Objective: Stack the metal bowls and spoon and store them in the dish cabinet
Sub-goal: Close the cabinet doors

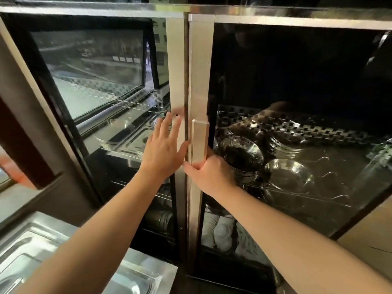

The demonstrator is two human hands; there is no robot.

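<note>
The dish cabinet (199,60) fills the view, with two glass doors that meet in the middle. My right hand (209,174) grips the vertical metal handle (199,143) of the right door. Flat against the left door's steel frame (176,71) lies my left hand (164,148), fingers spread, holding nothing. Behind the right glass a stack of metal bowls (241,158) stands on a wire shelf, with a single shallow metal bowl (289,176) beside it. I cannot make out a spoon.
More stacked bowls (282,145) sit further back on the same shelf. White dishes (221,232) are on the shelf below. Metal trays (131,139) show behind the left glass. A steel sink (42,251) lies at the lower left.
</note>
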